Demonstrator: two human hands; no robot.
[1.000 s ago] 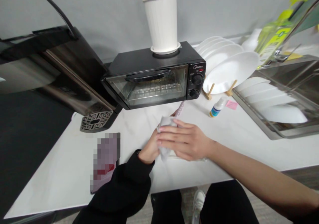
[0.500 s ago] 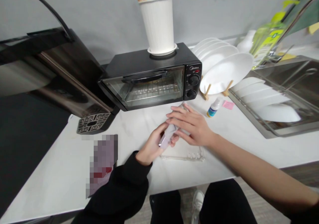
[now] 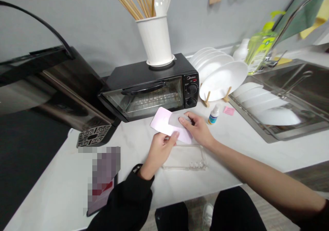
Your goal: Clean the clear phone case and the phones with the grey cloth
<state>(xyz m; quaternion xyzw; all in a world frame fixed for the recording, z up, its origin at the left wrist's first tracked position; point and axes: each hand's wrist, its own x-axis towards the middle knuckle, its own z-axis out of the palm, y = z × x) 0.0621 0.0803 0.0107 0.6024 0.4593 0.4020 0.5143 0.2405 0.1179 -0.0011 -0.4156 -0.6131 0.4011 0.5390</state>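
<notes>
My left hand (image 3: 161,149) is closed on the lower edge of a pale pink phone (image 3: 162,119), thumb on top, and tilts it above the counter. Against the phone's right half, my right hand (image 3: 199,128) pinches a thin greyish-white cloth (image 3: 177,120), thumb uppermost. Part of the phone's far side is hidden under the cloth and fingers. Just below both hands, a clear phone case (image 3: 185,157) lies flat on the white counter. To the right stands a small white bottle with a blue label (image 3: 213,114).
A black toaster oven (image 3: 151,94) is behind the hands, with a white cup (image 3: 155,41) of chopsticks on top. A coffee-machine-like appliance (image 3: 95,135) and a pixelated object (image 3: 105,179) are at left. Racked plates (image 3: 222,80), a pink note (image 3: 228,111) and a sink (image 3: 267,135) are at right.
The phone has turned from nearly edge-on to show its broad pink face. My right hand, flat over it before, now pinches the cloth at its right side. The view has shifted slightly.
</notes>
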